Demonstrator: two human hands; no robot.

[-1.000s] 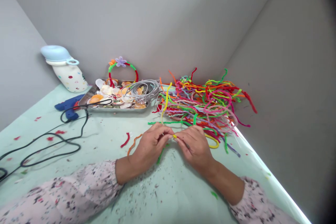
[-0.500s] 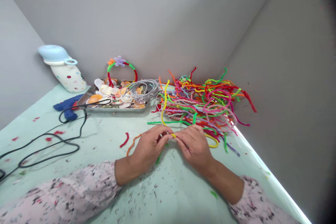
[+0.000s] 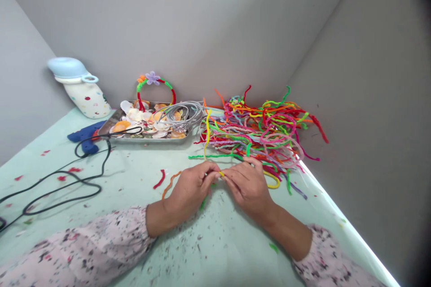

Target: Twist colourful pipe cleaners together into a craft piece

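My left hand point(image 3: 195, 185) pinches a yellow pipe cleaner point(image 3: 208, 131) between thumb and forefinger. One end of it rises above that hand, and a short bit shows between my fingertips. My right hand point(image 3: 249, 186) grips the same piece, its fingertips almost touching the left ones. A green pipe cleaner point(image 3: 248, 150) sticks up behind my right hand; whether the hand holds it I cannot tell. Beyond my right hand a yellow loop point(image 3: 274, 182) shows, its other part hidden. Past my hands lies a tangled pile of coloured pipe cleaners point(image 3: 259, 131).
A metal tray point(image 3: 148, 140) of shells stands at the back, with a coil of grey wire point(image 3: 188, 114) and a flowered headband point(image 3: 174, 94). Left of it are a blue glue gun point(image 3: 85, 133), black cable point(image 3: 63, 196) and a bottle point(image 3: 85, 98). Pipe cleaner scraps point(image 3: 159, 179) dot the table.
The yellow pipe cleaner's raised end has dropped lower and shifted a little left. A finger of my right hand has lifted slightly. Both hands stay in nearly the same place.
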